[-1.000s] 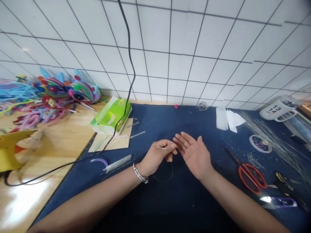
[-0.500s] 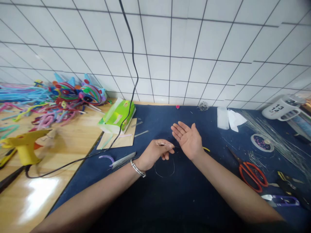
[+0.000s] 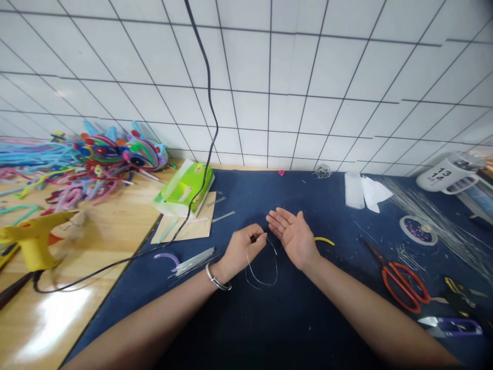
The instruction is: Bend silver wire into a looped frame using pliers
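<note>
Between thumb and fingers, my left hand pinches a thin wire that bends down into a loose loop below the hand. One end of the wire points up near my right hand. That hand is held palm up, its fingers stretched out, apart from the left hand. Whether anything tiny lies on the palm is too small to tell. A yellow curved strip lies on the dark blue mat just beyond the right wrist. By the left wrist is a bundle of clear strips with a purple curved piece.
Red-handled scissors, purple snips and a small round bead dish lie on the right. At left are a yellow glue gun, a green tissue pack and colourful pipe cleaners. A black cord hangs across the left side.
The left hand has turned over slightly, so more of the wire loop shows. My right hand has shifted a little left and down, still palm up.
</note>
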Motion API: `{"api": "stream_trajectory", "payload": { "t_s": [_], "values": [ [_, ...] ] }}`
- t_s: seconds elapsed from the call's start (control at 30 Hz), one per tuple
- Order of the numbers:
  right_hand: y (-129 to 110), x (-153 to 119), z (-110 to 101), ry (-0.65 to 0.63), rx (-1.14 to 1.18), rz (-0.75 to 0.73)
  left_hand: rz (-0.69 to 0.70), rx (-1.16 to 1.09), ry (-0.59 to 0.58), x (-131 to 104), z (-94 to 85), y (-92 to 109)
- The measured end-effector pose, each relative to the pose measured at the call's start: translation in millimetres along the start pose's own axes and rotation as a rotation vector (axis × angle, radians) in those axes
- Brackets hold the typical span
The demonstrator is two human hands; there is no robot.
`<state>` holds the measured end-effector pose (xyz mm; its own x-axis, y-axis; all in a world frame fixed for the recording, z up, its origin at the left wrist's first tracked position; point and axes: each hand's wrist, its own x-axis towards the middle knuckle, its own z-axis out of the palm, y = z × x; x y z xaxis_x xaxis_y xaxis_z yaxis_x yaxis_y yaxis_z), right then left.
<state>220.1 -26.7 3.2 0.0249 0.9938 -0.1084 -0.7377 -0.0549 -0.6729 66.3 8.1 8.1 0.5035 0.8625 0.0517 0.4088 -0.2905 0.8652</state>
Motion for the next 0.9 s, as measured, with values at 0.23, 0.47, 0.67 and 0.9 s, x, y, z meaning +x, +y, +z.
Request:
{"api": "stream_trajectory", "payload": {
  "t_s": [0.23,0.47,0.67,0.9],
  "values": [
    [2.1,-2.0,2.4,0.012,0.032,0.063,-0.189,-0.287,0.048,2.2,3.7,-3.5],
    [4.1,-6.4,4.1,0.047,-0.201,0.063,-0.249,-0.544,0.156,4.5,4.0,-1.7],
    [3.9,-10.3,7.7,0.023,-0.517,0.002,-0.275,-0.603,0.159,5.7,2.1,-2.5],
    [2.3,-9.0,7.4,0.077,-0.632,-0.055,-0.274,-0.444,-0.068,4.9,-0.5,-3.1]
  ]
}}
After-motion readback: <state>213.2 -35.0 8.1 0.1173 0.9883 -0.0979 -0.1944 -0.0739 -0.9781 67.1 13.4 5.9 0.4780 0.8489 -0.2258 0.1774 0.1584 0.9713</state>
